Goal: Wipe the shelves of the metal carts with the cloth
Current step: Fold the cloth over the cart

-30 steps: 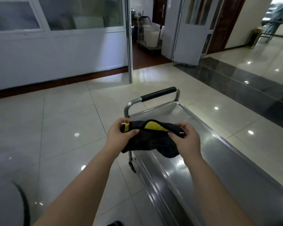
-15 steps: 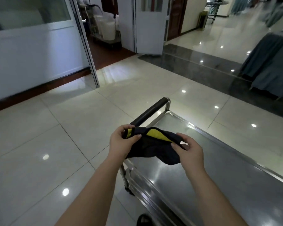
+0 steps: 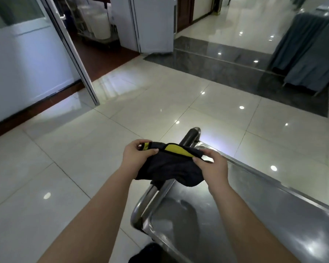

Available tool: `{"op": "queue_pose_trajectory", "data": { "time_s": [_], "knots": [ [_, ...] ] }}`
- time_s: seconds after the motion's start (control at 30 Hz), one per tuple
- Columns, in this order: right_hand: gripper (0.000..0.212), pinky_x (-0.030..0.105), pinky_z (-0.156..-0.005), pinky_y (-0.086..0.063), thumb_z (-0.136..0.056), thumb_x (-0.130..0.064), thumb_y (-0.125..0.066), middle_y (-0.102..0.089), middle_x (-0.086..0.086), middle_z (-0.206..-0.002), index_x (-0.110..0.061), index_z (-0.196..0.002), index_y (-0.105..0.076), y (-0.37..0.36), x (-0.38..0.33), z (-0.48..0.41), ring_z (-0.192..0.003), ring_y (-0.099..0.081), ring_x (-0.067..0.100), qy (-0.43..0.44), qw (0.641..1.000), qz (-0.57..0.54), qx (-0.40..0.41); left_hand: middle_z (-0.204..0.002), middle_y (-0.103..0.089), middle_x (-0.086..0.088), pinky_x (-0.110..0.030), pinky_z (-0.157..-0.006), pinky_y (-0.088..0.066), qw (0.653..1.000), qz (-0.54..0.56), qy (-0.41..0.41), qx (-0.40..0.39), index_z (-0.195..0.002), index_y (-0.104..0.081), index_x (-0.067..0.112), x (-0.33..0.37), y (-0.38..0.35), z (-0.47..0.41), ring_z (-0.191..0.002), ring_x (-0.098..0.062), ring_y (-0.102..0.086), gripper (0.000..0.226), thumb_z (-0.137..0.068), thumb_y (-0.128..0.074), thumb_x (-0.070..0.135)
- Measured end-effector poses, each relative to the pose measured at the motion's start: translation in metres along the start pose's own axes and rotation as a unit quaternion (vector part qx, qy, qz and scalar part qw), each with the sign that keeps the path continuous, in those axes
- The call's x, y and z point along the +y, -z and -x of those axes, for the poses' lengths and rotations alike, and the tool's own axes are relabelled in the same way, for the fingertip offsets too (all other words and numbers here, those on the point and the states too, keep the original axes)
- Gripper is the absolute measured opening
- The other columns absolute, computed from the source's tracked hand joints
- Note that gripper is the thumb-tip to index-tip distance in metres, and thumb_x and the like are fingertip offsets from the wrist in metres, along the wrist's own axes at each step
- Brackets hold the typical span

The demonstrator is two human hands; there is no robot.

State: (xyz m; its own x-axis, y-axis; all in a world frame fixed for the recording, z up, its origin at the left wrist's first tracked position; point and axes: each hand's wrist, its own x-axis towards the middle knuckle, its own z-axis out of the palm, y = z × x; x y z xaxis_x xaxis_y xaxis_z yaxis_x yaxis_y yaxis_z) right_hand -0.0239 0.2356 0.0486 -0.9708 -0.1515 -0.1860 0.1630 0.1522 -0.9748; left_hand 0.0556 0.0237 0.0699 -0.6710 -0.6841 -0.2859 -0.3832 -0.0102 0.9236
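A dark cloth (image 3: 169,168) with a yellow patch hangs between both hands, above the handle end of the metal cart. My left hand (image 3: 136,156) pinches its left corner and my right hand (image 3: 211,166) pinches its right edge. The steel top shelf (image 3: 254,221) of the cart stretches from under the cloth toward the lower right. The cart's handle (image 3: 190,135) with its dark grip runs behind the cloth, partly hidden by it.
Glossy tiled floor (image 3: 84,168) lies to the left and ahead. An open glass door (image 3: 72,54) and a white wall stand at the left, with white buckets (image 3: 101,25) beyond. Tables draped in grey cloth (image 3: 308,50) are at the far right. A dark shoe (image 3: 146,253) shows at the bottom.
The view has swung to the right and closer to the cart's handle end. Both hands keep holding the cloth in the same way, now over the handle.
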Motion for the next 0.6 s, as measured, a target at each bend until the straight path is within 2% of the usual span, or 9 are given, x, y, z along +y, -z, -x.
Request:
{"op": "queue_pose_trajectory", "data": {
  "time_s": [0.1,0.17,0.23,0.37,0.5,0.6],
  "knots": [
    [0.027,0.03,-0.079,-0.055,-0.079,-0.009,-0.075,-0.067,-0.008,-0.109,-0.027,-0.098,-0.07,-0.014,-0.002,-0.032,-0.089,-0.067,0.014,-0.02,0.999,-0.015,0.035,-0.104,-0.066,-0.004,-0.039,-0.079,-0.059,0.999,0.0,0.007,-0.051,-0.093,-0.069,0.026,0.005,-0.015,-0.057,-0.089,-0.021,-0.067,0.035,-0.063,-0.087,0.017],
    [0.035,0.025,-0.084,-0.05,-0.083,-0.006,-0.07,-0.063,-0.01,-0.116,-0.025,-0.113,-0.066,-0.024,0.003,-0.044,-0.093,-0.062,0.011,-0.025,0.998,0.002,0.061,-0.106,-0.065,-0.008,-0.036,-0.078,-0.057,0.995,-0.029,0.012,-0.09,-0.098,-0.068,0.024,0.001,-0.029,-0.088,-0.09,-0.022,-0.065,0.036,-0.067,-0.084,0.015],
    [0.045,0.023,-0.09,-0.044,-0.088,-0.005,-0.064,-0.056,-0.01,-0.121,-0.023,-0.129,-0.059,-0.036,0.013,-0.05,-0.104,-0.056,0.012,-0.05,0.996,0.028,0.066,-0.107,-0.063,-0.008,-0.032,-0.072,-0.055,0.987,-0.049,0.048,-0.143,-0.103,-0.065,0.024,-0.009,-0.043,-0.11,-0.089,-0.022,-0.063,0.039,-0.07,-0.083,0.014],
    [0.055,0.024,-0.095,-0.041,-0.093,-0.007,-0.057,-0.053,-0.001,-0.136,-0.021,-0.144,-0.044,-0.058,0.041,-0.051,-0.124,-0.051,0.02,-0.109,0.992,0.055,0.045,-0.102,-0.058,-0.001,-0.031,-0.065,-0.053,0.966,-0.06,0.123,-0.221,-0.114,-0.058,0.022,-0.029,-0.065,-0.126,-0.082,-0.018,-0.06,0.046,-0.075,-0.081,0.018],
    [0.059,0.031,-0.11,-0.034,-0.097,-0.013,-0.051,-0.042,-0.002,-0.147,-0.027,-0.15,-0.031,-0.074,0.053,-0.044,-0.133,-0.041,0.019,-0.11,0.987,0.103,0.062,-0.099,-0.06,0.002,-0.035,-0.077,-0.055,0.957,-0.03,0.125,-0.261,-0.121,-0.053,0.021,-0.046,-0.071,-0.125,-0.086,-0.017,-0.061,0.044,-0.083,-0.074,0.022],
    [0.058,0.033,-0.114,-0.031,-0.096,-0.014,-0.053,-0.041,-0.001,-0.148,-0.025,-0.15,-0.033,-0.081,0.055,-0.042,-0.134,-0.04,0.02,-0.094,0.98,0.154,0.081,-0.121,-0.054,0.003,-0.038,-0.094,-0.05,0.959,-0.102,0.032,-0.262,-0.125,-0.054,0.029,-0.051,-0.071,-0.133,-0.103,-0.016,-0.056,0.046,-0.082,-0.07,0.024]
  ]
}}
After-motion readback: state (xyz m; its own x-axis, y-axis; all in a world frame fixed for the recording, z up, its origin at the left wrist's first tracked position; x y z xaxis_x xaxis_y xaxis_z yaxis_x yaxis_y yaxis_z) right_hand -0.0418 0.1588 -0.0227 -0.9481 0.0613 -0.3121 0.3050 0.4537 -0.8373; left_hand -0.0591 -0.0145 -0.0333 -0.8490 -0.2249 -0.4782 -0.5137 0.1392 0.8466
